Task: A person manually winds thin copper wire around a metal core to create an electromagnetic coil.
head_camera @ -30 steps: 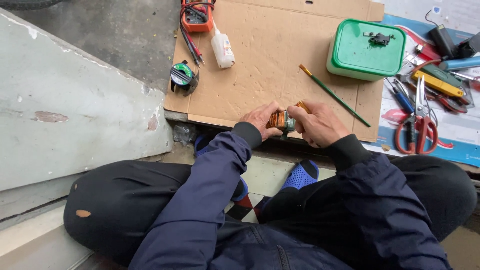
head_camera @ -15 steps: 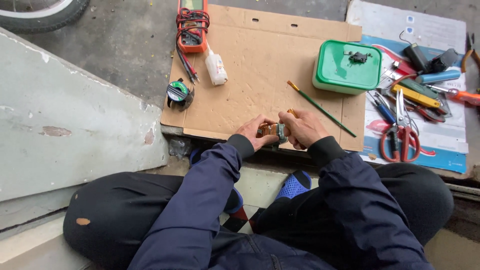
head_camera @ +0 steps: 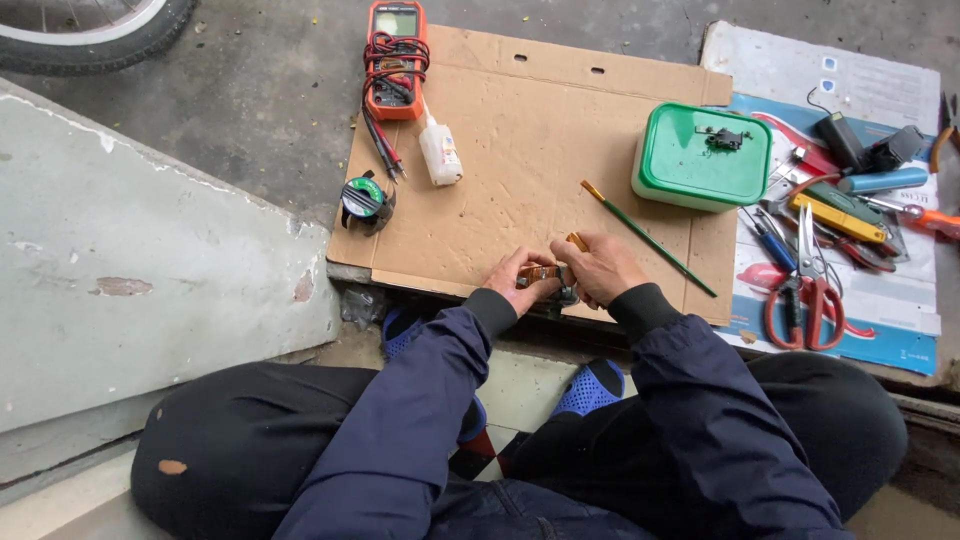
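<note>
A small brown and metal part (head_camera: 541,275) sits between both hands at the near edge of a cardboard sheet (head_camera: 520,170). My left hand (head_camera: 517,283) grips its left end. Closed around the right end is my right hand (head_camera: 598,268), with an orange-tipped tool poking out above the fingers. The part's right half is hidden by my fingers. Both arms wear dark blue sleeves.
An orange multimeter (head_camera: 396,58) with leads, a white glue bottle (head_camera: 440,152) and a solder spool (head_camera: 365,199) lie at left. A green brush (head_camera: 648,238), a green lidded box (head_camera: 703,155), red scissors (head_camera: 808,290) and several tools lie at right. A tyre (head_camera: 90,30) is far left.
The view has shifted down and back, so the multimeter and tyre show more fully. My hands stay together on the small part, turning it slightly.
</note>
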